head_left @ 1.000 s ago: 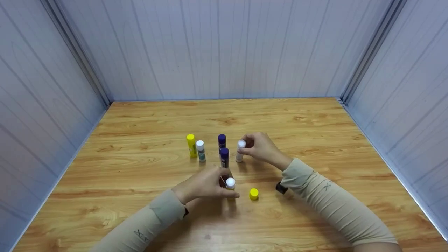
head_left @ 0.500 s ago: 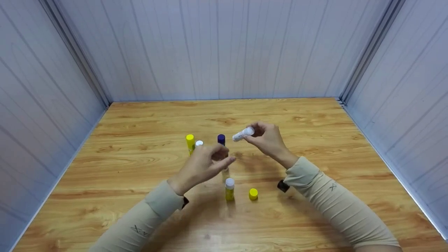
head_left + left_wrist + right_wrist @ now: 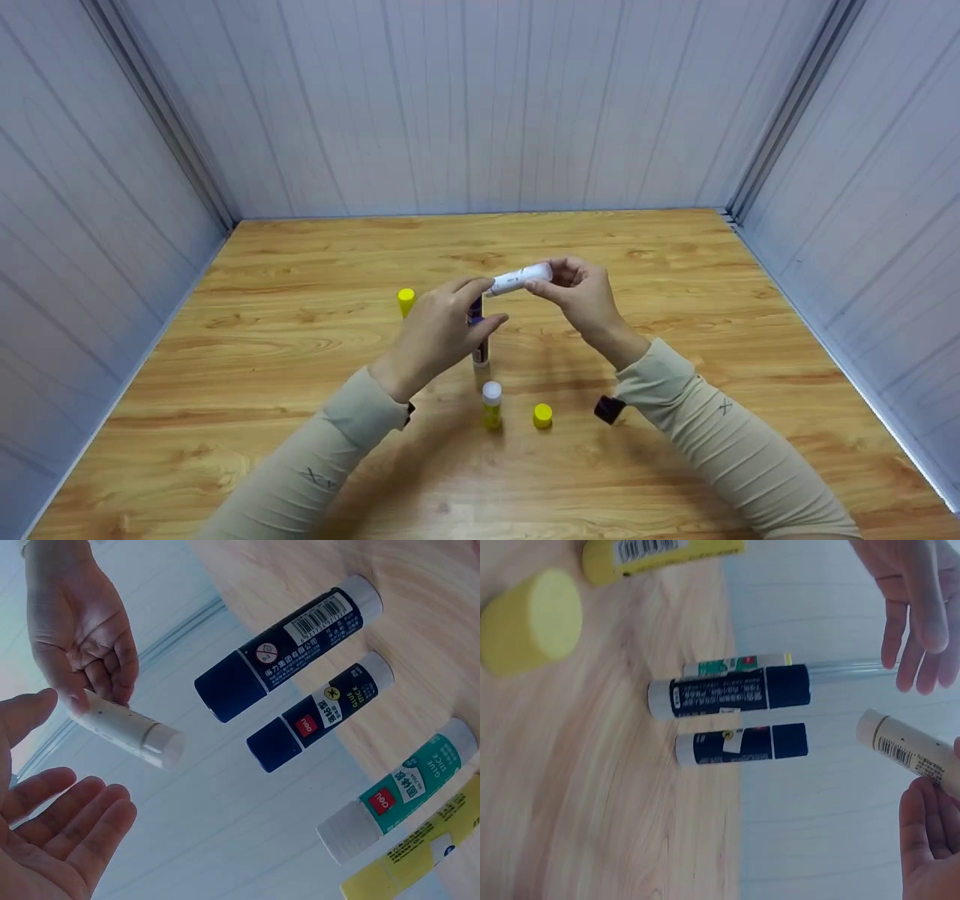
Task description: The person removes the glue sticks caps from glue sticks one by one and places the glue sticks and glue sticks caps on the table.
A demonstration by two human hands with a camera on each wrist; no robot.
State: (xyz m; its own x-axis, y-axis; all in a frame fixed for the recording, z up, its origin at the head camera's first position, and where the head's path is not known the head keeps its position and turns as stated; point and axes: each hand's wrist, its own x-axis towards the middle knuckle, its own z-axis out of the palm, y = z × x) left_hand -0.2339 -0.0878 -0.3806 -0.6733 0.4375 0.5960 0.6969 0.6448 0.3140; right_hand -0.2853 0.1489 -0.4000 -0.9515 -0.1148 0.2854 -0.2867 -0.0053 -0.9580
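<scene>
My right hand pinches a white glue stick between thumb and fingers, raised off the table and lying nearly level. My left hand reaches toward the stick's other end with fingers spread. In the left wrist view a gap shows between the left fingers and the stick. Two dark blue glue sticks stand upright beyond the left hand, partly hidden by it in the head view. Nearer me stands an uncapped yellow glue stick with a white top, and its yellow cap is beside it.
A green-and-white glue stick and a yellow glue stick stand farther left, mostly behind the left hand in the head view. The wooden table meets pale panelled walls at the back and sides.
The right hand has lifted the white glue stick from the table and tipped it sideways. The left hand has let go of the uncapped yellow stick and moved up toward the white one.
</scene>
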